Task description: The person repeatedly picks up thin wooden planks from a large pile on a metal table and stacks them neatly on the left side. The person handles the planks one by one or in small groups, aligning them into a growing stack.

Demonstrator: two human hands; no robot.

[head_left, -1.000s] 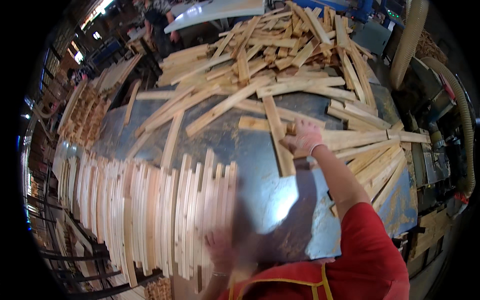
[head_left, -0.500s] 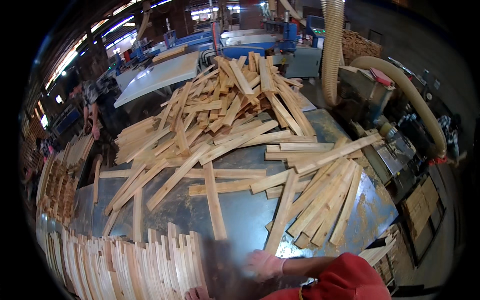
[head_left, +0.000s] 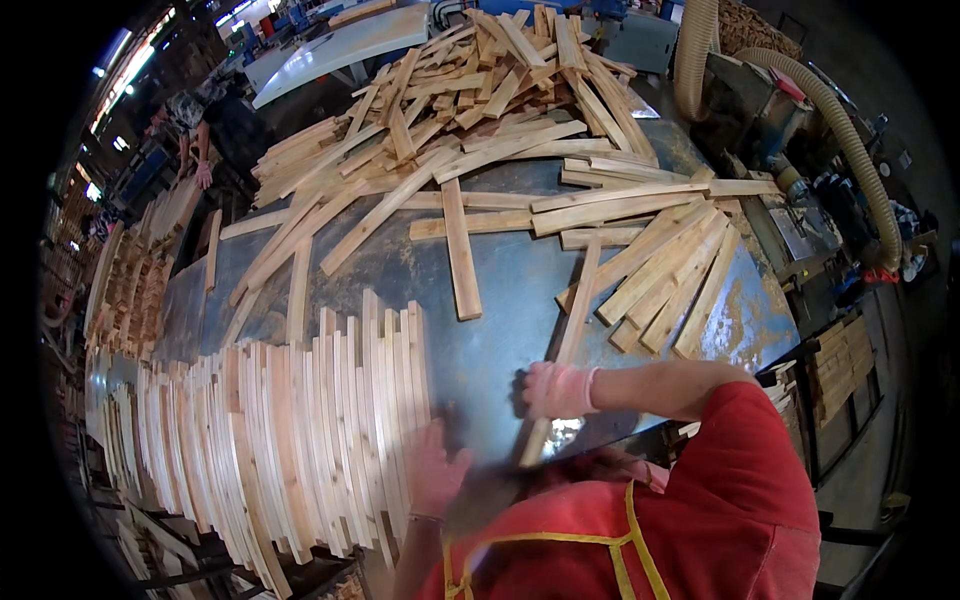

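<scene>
Gripping a long wooden slat point(head_left: 562, 350) near its close end, right hand point(head_left: 558, 390) gloved pink and closed around it on the metal table point(head_left: 500, 300). Left hand point(head_left: 432, 472) blurring beside the row of upright slats point(head_left: 300, 430), fingers spread, holding nothing that can be made out. Worth keeping the slat flat and parallel to that row, sliding rather than lifting. Pale, rough-sawn, flat strips everywhere; loose heap point(head_left: 480, 90) lying well beyond both hands; worn, scuffed steel underneath.
</scene>
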